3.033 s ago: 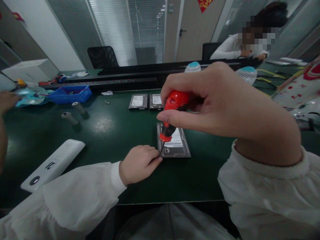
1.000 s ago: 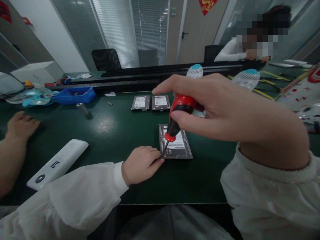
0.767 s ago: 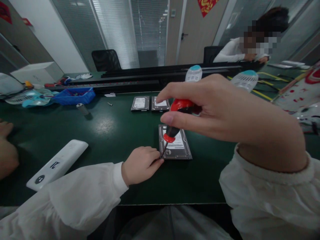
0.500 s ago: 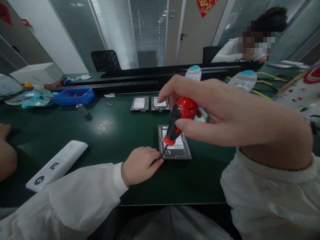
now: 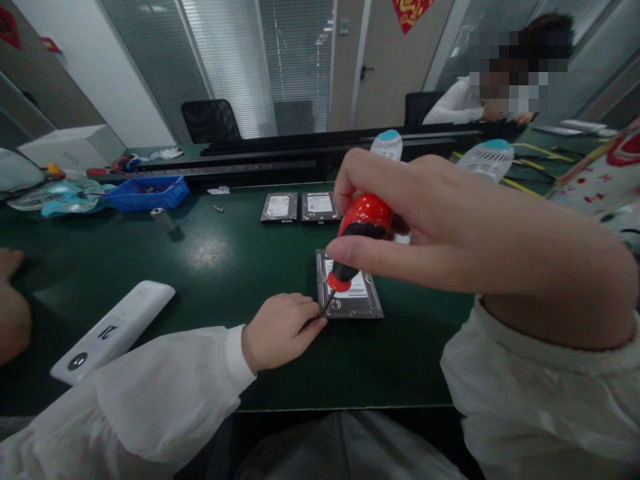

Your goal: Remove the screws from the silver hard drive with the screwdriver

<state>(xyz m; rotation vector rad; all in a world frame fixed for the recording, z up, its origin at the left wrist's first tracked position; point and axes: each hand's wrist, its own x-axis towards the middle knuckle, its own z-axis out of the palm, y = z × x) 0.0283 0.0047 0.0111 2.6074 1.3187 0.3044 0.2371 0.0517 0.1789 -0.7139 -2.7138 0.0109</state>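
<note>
A silver hard drive (image 5: 367, 307) with a white label lies flat on the green table. My left hand (image 5: 283, 331) is closed at its near left corner, thumb and forefinger pinched around where the screwdriver tip ends. The tip itself is mostly hidden between those fingers, so any screw there is out of sight. From above, my right hand (image 5: 425, 223) grips the red and black handle of a screwdriver (image 5: 345, 270), which leans with its shaft down toward that corner.
Two more hard drives (image 5: 279, 207) sit behind, side by side. A white power bank (image 5: 114, 332) lies on the left near another person's arm (image 5: 13, 307). Farther back are a blue tray (image 5: 149, 193), a metal cylinder (image 5: 164, 219) and a small screw-like piece (image 5: 219, 209). Someone sits across the table.
My right hand's fingers have shifted around the handle, and the screwdriver has turned, showing a different side of the grip. My left hand and the hard drive stay put.
</note>
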